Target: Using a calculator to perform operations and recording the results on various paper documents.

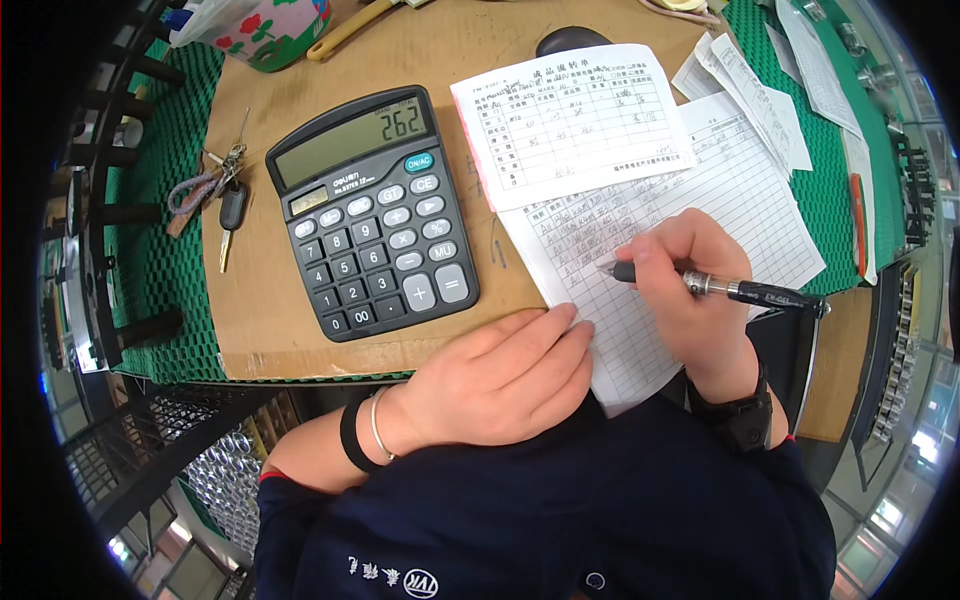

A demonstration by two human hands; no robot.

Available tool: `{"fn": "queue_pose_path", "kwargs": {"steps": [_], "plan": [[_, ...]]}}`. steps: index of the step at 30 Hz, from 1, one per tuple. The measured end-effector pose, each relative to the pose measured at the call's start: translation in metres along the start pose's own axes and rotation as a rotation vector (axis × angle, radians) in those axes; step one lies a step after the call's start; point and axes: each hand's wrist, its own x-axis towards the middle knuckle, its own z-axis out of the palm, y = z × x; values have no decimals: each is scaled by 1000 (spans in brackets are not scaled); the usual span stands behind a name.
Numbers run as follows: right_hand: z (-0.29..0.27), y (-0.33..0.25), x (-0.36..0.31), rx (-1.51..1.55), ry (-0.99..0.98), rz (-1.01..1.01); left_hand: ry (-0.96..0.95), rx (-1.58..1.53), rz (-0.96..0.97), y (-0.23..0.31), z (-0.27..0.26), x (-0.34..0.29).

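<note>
My right hand (692,290) is closed round a black pen (762,293), its tip at a handwritten row of the gridded sheet (640,340). Fingers stretched out, my left hand (510,380) lies flat at the near left edge of that sheet, fingertips on the paper. A smaller filled-in form (570,135) with a pinkish left edge covers the top of the sheet. Left of the papers stands a black desk calculator (372,215), its display lit with digits; neither hand touches it.
Keys (233,205) on a braided cord lie left of the calculator. At the back are a flowered container (265,30), a wooden handle (350,28) and a dark rounded object (572,40). Loose papers (760,90) and a red pen (858,222) lie right, over green matting (165,230).
</note>
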Motion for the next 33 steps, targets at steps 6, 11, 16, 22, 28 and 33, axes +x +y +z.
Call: {"fn": "queue_pose_path", "kwargs": {"steps": [6,11,16,22,28,33], "plan": [[2,-1,1,-14,-39,-65,3,-5,-8,0,1,0],[3,-6,1,-69,-46,-94,-2,-8,-7,0,0,0],[3,-7,2,-154,-73,-121,-3,-9,-9,0,0,-1],[6,-8,2,-124,-25,-117,-11,-11,-7,0,0,-1],[4,-4,2,-144,-28,-142,-3,-8,-11,0,0,0],[3,-7,2,-98,-76,-78,3,1,-4,0,1,0]]}}
